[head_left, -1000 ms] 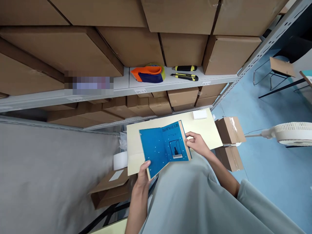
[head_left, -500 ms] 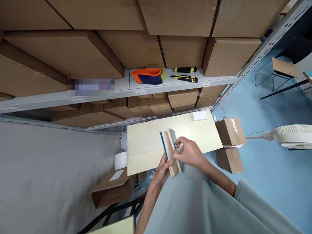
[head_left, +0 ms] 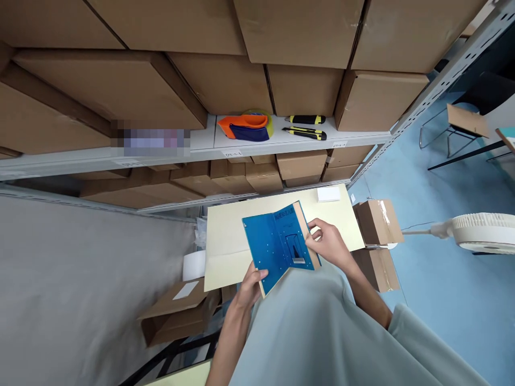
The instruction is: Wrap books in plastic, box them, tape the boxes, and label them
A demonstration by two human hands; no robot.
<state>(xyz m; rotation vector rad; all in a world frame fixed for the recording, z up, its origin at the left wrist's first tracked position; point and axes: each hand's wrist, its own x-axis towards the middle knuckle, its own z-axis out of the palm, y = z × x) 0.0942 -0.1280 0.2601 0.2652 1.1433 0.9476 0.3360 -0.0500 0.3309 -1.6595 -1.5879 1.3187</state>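
Left of the open blue book (head_left: 265, 241), the pale tabletop (head_left: 225, 236) offers bare room out to its left edge. A white block (head_left: 329, 194) obstructs the far right corner, shelving (head_left: 277, 150) bars the far edge, and cartons (head_left: 376, 222) stand just beside the right edge.

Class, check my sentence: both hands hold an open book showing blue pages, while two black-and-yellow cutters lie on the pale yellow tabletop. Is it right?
Not quite: the two cutters lie on the grey shelf, not on the tabletop, as the head view shows. The left hand and right hand do hold the open book, showing blue pages.
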